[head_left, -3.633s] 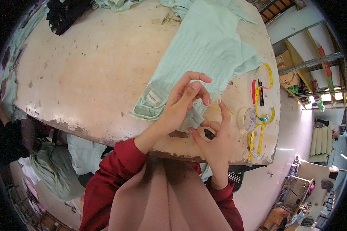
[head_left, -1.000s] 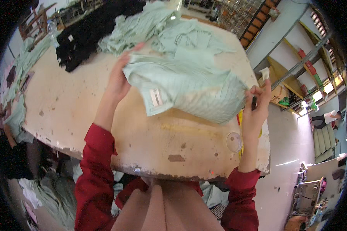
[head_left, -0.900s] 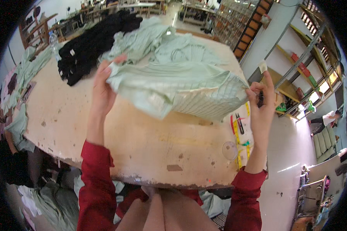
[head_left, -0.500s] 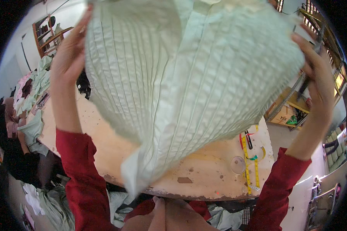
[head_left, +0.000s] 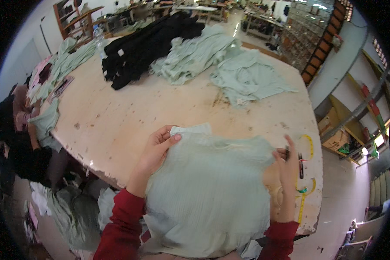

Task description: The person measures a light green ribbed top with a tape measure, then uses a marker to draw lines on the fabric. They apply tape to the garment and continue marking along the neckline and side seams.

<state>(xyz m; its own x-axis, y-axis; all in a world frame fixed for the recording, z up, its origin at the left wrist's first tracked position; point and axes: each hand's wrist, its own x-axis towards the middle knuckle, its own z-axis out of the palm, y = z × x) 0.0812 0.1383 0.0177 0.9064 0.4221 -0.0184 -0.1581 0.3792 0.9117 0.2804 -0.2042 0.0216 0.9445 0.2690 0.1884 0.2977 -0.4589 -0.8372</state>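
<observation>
Left hand [head_left: 154, 155] grips the garment [head_left: 208, 190] at its upper left corner, thumb on top of a pale band, fingers curled behind. Right hand [head_left: 286, 169] pinches the upper right edge between thumb and a bent finger, while another finger points up, clear of the cloth. A small dark thing [head_left: 287, 151] shows by those fingers, too blurred to name. The garment hangs spread between the two hands, over the near edge of the table [head_left: 130, 106], its lower part falling toward the person.

The right pinch looks to take in little cloth, so that corner could slip free and let the garment sag to one side. If the dark thing is hard or pointed, it could snag the fine lines of the fabric. Cloth drooping past the table's chipped edge could catch there, and a pull from above might then strain it. The tape [head_left: 300, 211] and black tool [head_left: 301, 169] lie just beside the right hand; a wide sweep could drag them along. Lowering one hand ahead of the other would probably leave the garment creased or twisted.
</observation>
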